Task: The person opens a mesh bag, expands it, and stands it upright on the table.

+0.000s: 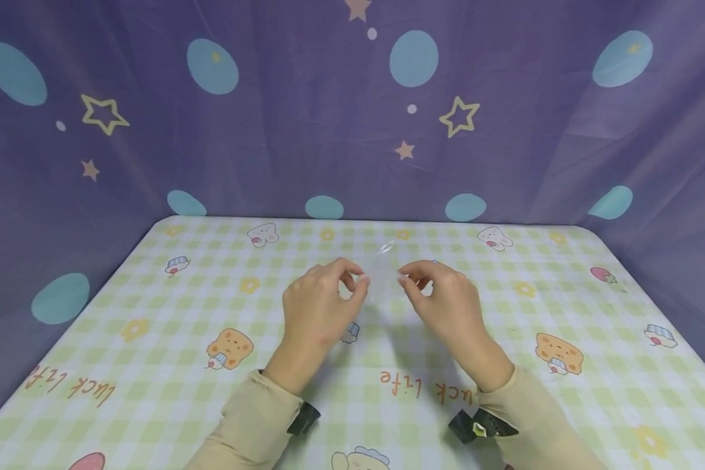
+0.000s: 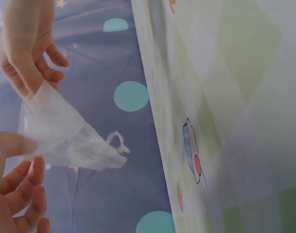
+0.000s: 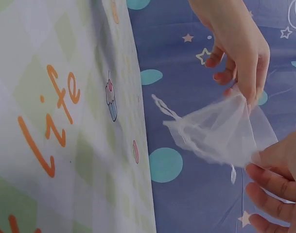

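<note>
A sheer white drawstring pouch is stretched between my two hands above the table. My left hand pinches one corner between thumb and fingertips. Opposite it, my right hand pinches the other corner the same way. In the left wrist view the pouch narrows to a gathered end with a small cord loop hanging off. From the head, the thin fabric is almost see-through, with only a shiny bit showing beyond the fingertips.
A green and white checked cloth with printed cartoons covers the table. Purple fabric with blue ovals and stars hangs behind and at both sides. Black straps are worn at both wrists over beige sleeves.
</note>
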{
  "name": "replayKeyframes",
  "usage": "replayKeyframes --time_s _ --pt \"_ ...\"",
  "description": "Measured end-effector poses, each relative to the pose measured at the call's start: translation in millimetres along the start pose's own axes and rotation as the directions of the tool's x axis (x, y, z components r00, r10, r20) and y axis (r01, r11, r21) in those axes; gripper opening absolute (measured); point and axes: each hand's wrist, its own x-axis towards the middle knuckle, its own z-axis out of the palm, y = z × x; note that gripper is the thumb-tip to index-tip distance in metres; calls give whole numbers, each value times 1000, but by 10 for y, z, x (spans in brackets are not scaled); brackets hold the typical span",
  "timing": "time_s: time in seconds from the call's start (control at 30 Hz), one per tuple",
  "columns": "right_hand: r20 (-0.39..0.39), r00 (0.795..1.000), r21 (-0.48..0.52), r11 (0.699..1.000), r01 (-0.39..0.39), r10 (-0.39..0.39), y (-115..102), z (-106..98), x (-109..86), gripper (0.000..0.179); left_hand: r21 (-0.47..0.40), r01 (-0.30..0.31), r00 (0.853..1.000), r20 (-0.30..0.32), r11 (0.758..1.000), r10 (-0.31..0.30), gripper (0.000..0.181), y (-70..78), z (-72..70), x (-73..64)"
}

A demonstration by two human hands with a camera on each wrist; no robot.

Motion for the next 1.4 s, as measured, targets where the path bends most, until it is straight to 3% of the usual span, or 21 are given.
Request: replayKeyframes --time_s 0.2,0.37,0.5,0.63,0.73,0.83,1.0,1.2,1.3,1.4 --pt "-12 998 8 998 66 -65 -44 13 -73 9 16 -42 998 38 999 41 9 38 12 -61" --pt "-9 997 89 993 77 -76 -68 -3 -65 13 -2 -3 1000 27 1000 3 8 16 -6 -62" --pt "26 1000 164 986 -4 0 -15 -81 -11 11 -16 56 998 41 998 -55 8 -9 -13 10" --pt "136 985 199 971 -130 104 62 -140 23 9 -93 151 983 124 984 -139 8 -18 -55 80" --pt "266 952 223 952 -211 149 92 -143 55 9 -183 236 963 176 954 -205 8 -48 -119 125" --pt "383 906 223 934 -279 179 115 -125 67 11 -268 298 946 208 916 -247 9 -97 -184 149" --pt "495 858 271 913 -306 141 175 -58 39 22 -418 369 924 258 830 -281 12 -125 -260 145" --pt "549 835 413 856 -311 39 211 7 27 13 -598 368 926 302 712 -226 10 -73 -262 137" --pt "543 840 449 835 -318 28 190 12 47 6 -616 363 928 309 699 -209 11 -58 -281 146" --pt "511 857 460 820 -340 69 167 -18 80 5 -616 348 935 287 706 -210 13 -74 -328 179"
